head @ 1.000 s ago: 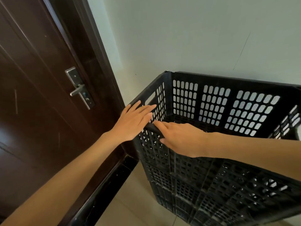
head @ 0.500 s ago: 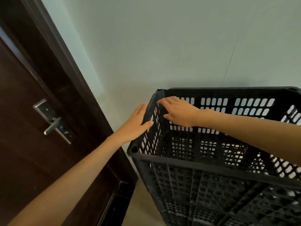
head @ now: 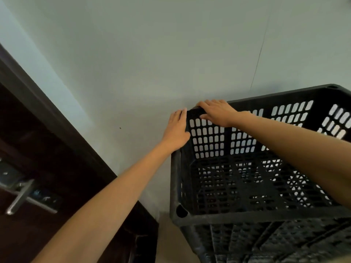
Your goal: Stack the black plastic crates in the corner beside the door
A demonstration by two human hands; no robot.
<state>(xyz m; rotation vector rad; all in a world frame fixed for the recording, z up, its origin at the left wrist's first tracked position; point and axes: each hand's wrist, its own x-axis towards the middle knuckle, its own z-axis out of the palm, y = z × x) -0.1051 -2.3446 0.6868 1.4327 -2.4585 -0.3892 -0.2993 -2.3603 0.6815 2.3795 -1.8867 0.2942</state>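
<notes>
A black plastic crate with slotted walls stands upright on top of another black crate, close to the pale wall on the right of the door. My left hand lies flat against the outside of its left wall near the far corner, fingers together and pointing up. My right hand rests over the far left corner of the rim, fingers draped across the top edge and thumb on the inner side. The top crate holds nothing. The lower crate's base is out of view.
A dark brown door with a metal lever handle fills the left side. Its dark frame runs down to the beige floor. A narrow gap separates the frame from the crates. The pale wall stands right behind.
Both hands have slid from the crate's near left edge to its far left corner. The view has tilted up and the crate now sits level and closer to the wall.
</notes>
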